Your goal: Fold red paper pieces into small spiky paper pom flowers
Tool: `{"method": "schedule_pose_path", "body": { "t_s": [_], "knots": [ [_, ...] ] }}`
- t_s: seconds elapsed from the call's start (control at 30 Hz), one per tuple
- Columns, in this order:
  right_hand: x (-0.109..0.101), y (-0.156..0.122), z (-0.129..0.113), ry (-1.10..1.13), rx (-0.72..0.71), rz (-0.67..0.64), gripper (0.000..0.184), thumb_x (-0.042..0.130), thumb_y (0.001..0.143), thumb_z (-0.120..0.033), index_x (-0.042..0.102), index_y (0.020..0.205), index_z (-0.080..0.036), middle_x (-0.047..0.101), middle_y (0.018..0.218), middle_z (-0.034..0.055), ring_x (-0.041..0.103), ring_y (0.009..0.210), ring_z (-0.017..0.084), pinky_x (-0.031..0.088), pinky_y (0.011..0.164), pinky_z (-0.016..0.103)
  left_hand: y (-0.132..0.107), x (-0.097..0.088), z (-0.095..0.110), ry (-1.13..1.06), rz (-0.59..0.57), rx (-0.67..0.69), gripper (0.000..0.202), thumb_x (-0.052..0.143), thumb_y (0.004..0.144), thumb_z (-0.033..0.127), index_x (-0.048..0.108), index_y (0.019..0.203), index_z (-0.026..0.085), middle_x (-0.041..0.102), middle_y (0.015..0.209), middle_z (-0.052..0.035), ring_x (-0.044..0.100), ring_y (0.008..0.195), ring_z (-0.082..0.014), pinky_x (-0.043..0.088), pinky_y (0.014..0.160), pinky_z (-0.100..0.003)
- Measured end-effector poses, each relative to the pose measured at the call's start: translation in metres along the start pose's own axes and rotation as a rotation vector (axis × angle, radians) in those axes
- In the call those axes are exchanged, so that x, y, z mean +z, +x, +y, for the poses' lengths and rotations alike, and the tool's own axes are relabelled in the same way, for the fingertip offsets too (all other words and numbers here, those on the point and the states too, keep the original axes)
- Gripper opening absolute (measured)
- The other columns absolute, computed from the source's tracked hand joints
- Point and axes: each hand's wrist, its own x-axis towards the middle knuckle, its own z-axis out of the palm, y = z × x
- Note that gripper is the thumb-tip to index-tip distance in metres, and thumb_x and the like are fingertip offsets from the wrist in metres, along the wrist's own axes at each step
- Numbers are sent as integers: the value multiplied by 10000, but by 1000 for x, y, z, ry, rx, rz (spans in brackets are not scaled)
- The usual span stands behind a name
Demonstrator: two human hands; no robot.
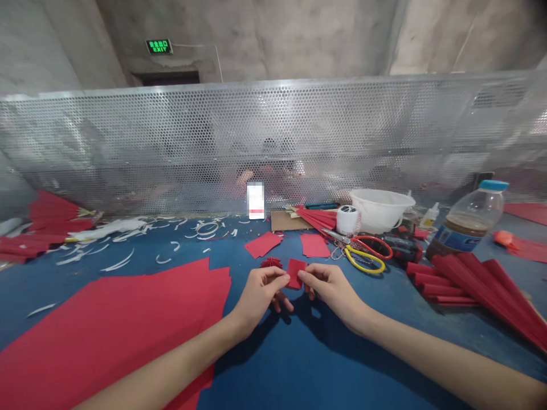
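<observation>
**A:** We start left of the small red piece [296, 273], where the stack of red sheets [106, 319] lies flat on the blue table [299, 364].

**B:** Now the left hand [258, 293]: we see thumb and forefinger pinching the piece's left edge, the other fingers curled under.

**A:** The piece itself is just above the table, held between both hands, with a little red rosette [271, 262] just behind and left of it.

**B:** And the right hand [331, 287] is pinching the opposite edge in the same way.

**A:** We'd call this the folding or creasing step on that piece.

**B:** Agreed. We judge a next move calls for lined-up edges and steady thumb pressure.

**A:** Right of the piece lie the yellow-handled scissors [363, 256], then the folded red fans [470, 285], all untouched.
</observation>
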Motion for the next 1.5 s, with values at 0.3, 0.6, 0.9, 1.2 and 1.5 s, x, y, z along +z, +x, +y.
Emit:
{"method": "schedule_pose_path", "body": {
  "t_s": [0.3, 0.6, 0.9, 1.2, 1.5],
  "knots": [
    [2, -2, 0, -42, -25, 94, 319, 632, 854, -492, 607, 940, -185, 622, 665, -9, 579, 594, 146, 370, 500, 236, 0, 0, -5, 132, 113, 46, 317, 644, 821, 420, 698, 850, 109, 716, 706, -81, 704, 526, -201, 423, 389, -198],
    [1, -1, 2, -39, -15, 62, 311, 602, 874, -478, 637, 862, -170, 622, 665, -2, 581, 603, 148, 379, 521, 244, 1, -1, -4, 92, 79, 37, 317, 632, 833, 414, 691, 866, 105, 737, 789, -108, 695, 515, -183, 430, 398, -198],
    [8, -15, -12, -233, -140, 175, 224, 622, 872, -404, 572, 988, -219, 663, 960, 53, 633, 789, 187, 463, 586, 270, -10, 2, 2, 305, 172, 144, 274, 618, 852, 420, 692, 793, 163, 713, 673, -43, 594, 445, -138, 445, 450, -226],
    [6, -6, -1, 17, 13, -47, 360, 641, 847, -478, 641, 1023, -164, 702, 885, 68, 665, 801, 224, 531, 582, 286, -18, 5, -1, 553, 159, 301, 251, 584, 880, 369, 733, 785, 191, 656, 550, -17, 559, 474, -144, 395, 505, -237],
    [4, -4, -6, 106, 53, -75, 315, 619, 862, -425, 623, 716, -145, 591, 657, 6, 584, 603, 140, 488, 528, 231, -19, 6, 3, 565, 46, 349, 236, 617, 865, 377, 757, 834, 190, 662, 580, -18, 542, 509, -135, 386, 529, -236]
  ]
}}
